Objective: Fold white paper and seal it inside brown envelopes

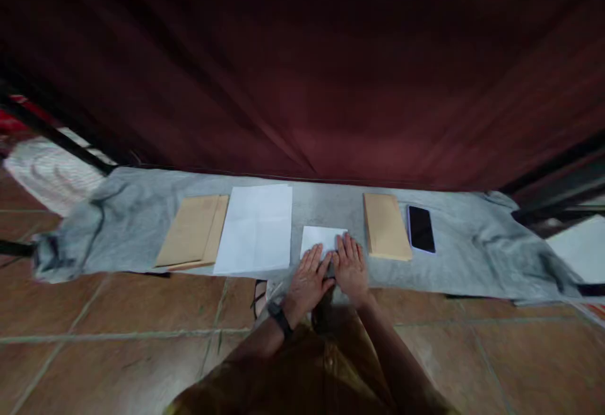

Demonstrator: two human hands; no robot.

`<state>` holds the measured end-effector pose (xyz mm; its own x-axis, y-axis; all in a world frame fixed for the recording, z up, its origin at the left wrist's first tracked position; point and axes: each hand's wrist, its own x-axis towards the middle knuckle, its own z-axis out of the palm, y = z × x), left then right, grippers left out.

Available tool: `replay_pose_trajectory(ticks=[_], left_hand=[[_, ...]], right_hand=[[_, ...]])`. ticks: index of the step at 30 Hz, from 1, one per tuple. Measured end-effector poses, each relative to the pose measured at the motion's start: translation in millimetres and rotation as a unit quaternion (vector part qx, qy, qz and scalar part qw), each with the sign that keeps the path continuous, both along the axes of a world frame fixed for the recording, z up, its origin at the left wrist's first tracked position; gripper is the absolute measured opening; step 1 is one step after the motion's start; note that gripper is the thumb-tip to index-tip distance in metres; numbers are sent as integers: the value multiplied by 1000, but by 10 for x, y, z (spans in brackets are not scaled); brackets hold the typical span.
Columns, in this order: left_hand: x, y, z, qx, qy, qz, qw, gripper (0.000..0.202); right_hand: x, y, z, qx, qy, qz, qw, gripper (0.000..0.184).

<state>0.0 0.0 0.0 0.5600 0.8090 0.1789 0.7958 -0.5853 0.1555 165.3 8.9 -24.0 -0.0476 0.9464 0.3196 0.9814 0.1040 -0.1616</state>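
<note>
A small folded sheet of white paper [322, 234] lies on the grey cloth in front of me. My left hand [306, 278] rests flat on its left part, fingers stretched out. Flat on the right part lies my right hand [350, 268], its fingers also extended. The thumbs come close together near the paper's front edge, and the hands cover much of the lower paper. Left of it is a stack of larger white sheets [258, 229]. Brown paper envelopes [191, 229] lie further left, and a narrower brown paper stack [386, 226] is to the right.
A phone [421, 229] with a dark screen lies right of the brown stack. The grey cloth [463, 238] covers a long, narrow surface. A dark red curtain [302, 99] hangs behind it, and dark metal bars [57, 134] stand at the sides. Below is tiled floor [155, 308].
</note>
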Motion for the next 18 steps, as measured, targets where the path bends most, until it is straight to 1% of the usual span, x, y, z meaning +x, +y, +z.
replay_pose_trajectory(ticks=[8, 13, 15, 18], left_hand=[[-17, 0, -13, 4, -21, -16, 1000, 72], [-11, 1, -9, 9, -19, -14, 1000, 68], [-7, 1, -11, 7, -18, -11, 1000, 66], [-4, 2, -12, -1, -18, -10, 1000, 66]], right_hand=[[98, -59, -21, 7, 42, -8, 999, 51], [144, -88, -20, 28, 94, -21, 995, 51], [145, -116, -1, 35, 109, -6, 993, 52], [122, -187, 30, 17, 110, 59, 992, 49]])
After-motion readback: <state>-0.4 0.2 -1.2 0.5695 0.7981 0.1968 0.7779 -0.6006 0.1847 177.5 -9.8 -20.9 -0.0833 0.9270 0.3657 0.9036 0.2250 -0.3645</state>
